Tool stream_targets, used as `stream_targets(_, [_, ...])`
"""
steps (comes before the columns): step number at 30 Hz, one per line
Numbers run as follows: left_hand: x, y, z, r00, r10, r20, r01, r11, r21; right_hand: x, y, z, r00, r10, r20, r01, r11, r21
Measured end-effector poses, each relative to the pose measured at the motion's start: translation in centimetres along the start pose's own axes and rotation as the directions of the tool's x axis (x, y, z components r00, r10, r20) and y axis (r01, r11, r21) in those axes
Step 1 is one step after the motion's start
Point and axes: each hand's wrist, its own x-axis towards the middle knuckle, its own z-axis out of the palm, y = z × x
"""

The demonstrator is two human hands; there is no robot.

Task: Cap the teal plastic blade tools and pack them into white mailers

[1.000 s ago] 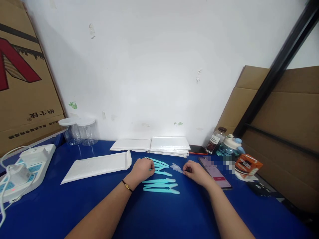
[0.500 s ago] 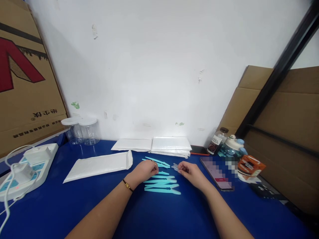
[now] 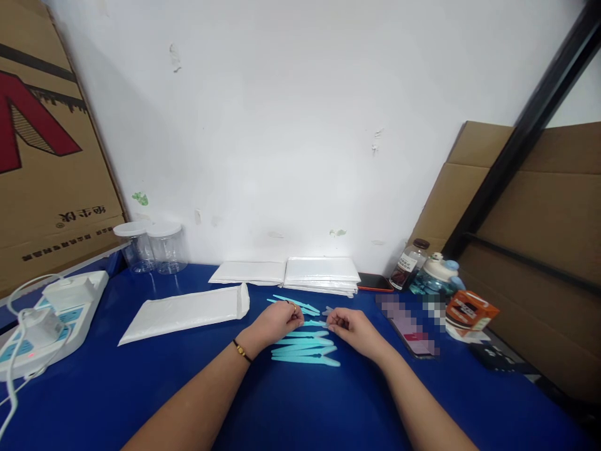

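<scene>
My left hand is closed on the handle of a slim teal eyebrow razor, whose end points right. My right hand pinches a small clear plastic cap at that end; whether the two touch is too small to tell. Other clear caps show just behind my right fingertips. Nearer to me, several teal razors lie in a loose row on the blue table. Another few teal razors lie beyond my left fingers, partly hidden by them.
White padded envelopes are stacked against the wall, and one envelope lies at left. Two clear jars and a power strip stand farther left. At right are a phone, a bottle, a jug and an orange box.
My right hand has moved left, toward my left hand, bringing the clear cap to the razor's end. My left hand has shifted slightly right with the razor.
</scene>
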Motion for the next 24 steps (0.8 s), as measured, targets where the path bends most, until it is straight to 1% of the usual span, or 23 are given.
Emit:
stream_targets(3, [0.0, 0.2, 0.4, 1.0, 0.023, -0.004, -0.023, 1.0, -0.007, 0.0, -0.4, 0.5, 1.0, 0.001, 0.027, -0.002, 0.999, 0.04])
stream_targets(5, [0.0, 0.2, 0.8, 0.999, 0.033, 0.026, -0.033, 0.999, -0.018, 0.0, -0.5, 0.7, 0.997, 0.007, 0.076, -0.012, 0.998, 0.065])
stream_targets(7, [0.0, 0.1, 0.9, 0.997, 0.039, 0.06, -0.038, 0.999, -0.015, -0.1, -0.2, 0.5, 0.992, 0.015, 0.122, -0.023, 0.998, 0.066])
stream_targets(8, [0.0, -0.1, 0.9, 0.998, 0.036, 0.058, -0.036, 0.999, 0.001, -0.1, 0.1, 0.3, 0.993, 0.017, 0.117, -0.024, 0.998, 0.054])
stream_targets(10, [0.0, -0.6, 0.7, 1.0, 0.021, -0.013, -0.02, 0.998, 0.063, -0.1, 0.9, -0.3, 0.999, 0.018, 0.032, -0.018, 1.0, -0.002])
stream_targets(12, [0.0, -1.2, 0.4, 0.992, -0.006, -0.13, 0.025, 0.989, 0.148, 0.0, 1.9, -1.0, 0.996, 0.015, -0.09, -0.023, 0.996, -0.088])
stream_targets(14, [0.0, -1.9, 0.2, 0.977, -0.038, -0.212, 0.087, 0.97, 0.226, 0.2, 2.7, -1.3, 0.989, 0.017, -0.147, -0.041, 0.986, -0.164])
stream_targets(16, [0.0, -2.4, 0.2, 0.97, -0.066, -0.232, 0.13, 0.953, 0.275, 0.4, 3.1, -1.2, 0.991, 0.025, -0.135, -0.053, 0.977, -0.207])
stream_targets(18, [0.0, -2.7, 0.3, 0.971, -0.082, -0.225, 0.147, 0.946, 0.289, 0.6, 3.0, -0.9, 0.994, 0.031, -0.101, -0.053, 0.972, -0.228])
stream_targets(24, [0.3, -2.7, 0.2, 0.967, -0.109, -0.231, 0.161, 0.962, 0.22, 0.7, 2.5, -0.1, 0.994, 0.082, -0.067, -0.095, 0.97, -0.224])
